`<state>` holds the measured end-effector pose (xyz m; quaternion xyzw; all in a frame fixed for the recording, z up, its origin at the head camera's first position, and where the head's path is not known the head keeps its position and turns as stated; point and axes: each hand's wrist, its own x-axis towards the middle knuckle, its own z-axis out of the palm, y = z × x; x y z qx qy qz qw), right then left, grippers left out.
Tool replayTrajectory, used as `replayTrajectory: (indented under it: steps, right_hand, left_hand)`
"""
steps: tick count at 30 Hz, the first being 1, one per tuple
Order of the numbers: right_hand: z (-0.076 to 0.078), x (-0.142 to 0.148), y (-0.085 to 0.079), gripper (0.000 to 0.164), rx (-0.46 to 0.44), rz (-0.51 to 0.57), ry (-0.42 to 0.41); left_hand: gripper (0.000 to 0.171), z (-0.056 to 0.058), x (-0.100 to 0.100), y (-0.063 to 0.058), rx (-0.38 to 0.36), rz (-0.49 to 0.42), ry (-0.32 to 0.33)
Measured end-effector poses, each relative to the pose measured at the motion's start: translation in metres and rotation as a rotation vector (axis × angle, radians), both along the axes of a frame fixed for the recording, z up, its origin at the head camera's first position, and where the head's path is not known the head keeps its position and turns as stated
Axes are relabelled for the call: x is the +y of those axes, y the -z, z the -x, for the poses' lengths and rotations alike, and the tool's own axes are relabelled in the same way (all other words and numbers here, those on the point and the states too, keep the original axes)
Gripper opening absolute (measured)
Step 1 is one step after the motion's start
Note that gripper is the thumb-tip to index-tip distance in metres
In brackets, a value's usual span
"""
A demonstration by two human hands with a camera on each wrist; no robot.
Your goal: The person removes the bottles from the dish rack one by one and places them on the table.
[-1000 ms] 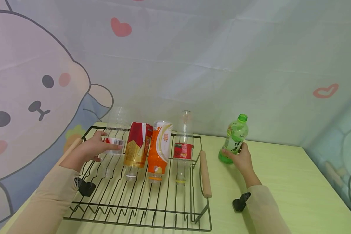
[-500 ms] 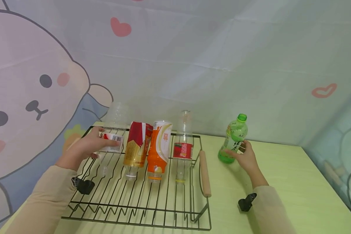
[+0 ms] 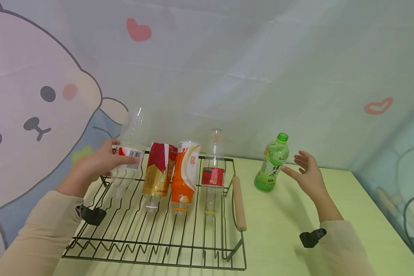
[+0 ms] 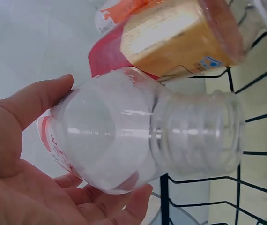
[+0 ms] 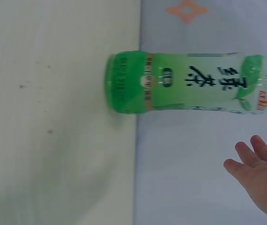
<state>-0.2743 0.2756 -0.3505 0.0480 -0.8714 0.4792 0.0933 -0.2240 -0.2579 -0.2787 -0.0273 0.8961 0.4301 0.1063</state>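
Note:
My left hand grips a clear plastic bottle with a red and white label, held neck down over the left back of a black wire rack. In the left wrist view its thumb lies along one side of the bottle and its fingers curl round the other. A green tea bottle stands upright and capless on the table, right of the rack. My right hand is just to the right of it with fingers spread and nothing in them; the right wrist view shows the bottle's whole label.
Several bottles lean neck down in the rack: a gold and red one, an orange and white one and a clear one with a red label. A wooden handle edges the rack's right side. A patterned cloth hangs behind.
My right hand has let go of the green tea bottle and moved right, leaving it standing. My left hand has raised the clear bottle somewhat above the rack.

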Motion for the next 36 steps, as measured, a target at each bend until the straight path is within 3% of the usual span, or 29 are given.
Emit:
replayTrajectory:
  steps: [7,17,26,36]
  right_hand:
    - [-0.014,0.004,-0.029,0.091,0.084,-0.025,-0.048]
    - [-0.032,-0.004,-0.067,0.09,0.116,-0.082,-0.087]
    - [-0.042,-0.014,-0.085,0.084,0.157,-0.105,-0.125]
    - [-0.053,-0.034,-0.103,0.08,0.201,-0.133,-0.173]
  left_hand:
    - [0.095,-0.006,0.011,-0.016,0.089,-0.003,0.033]
    - [0.094,-0.017,0.033,-0.037,0.107,0.0,0.077]
    - [0.088,-0.023,0.056,-0.051,0.135,0.025,0.115]
    - [0.083,-0.03,0.074,-0.055,0.165,0.064,0.17]
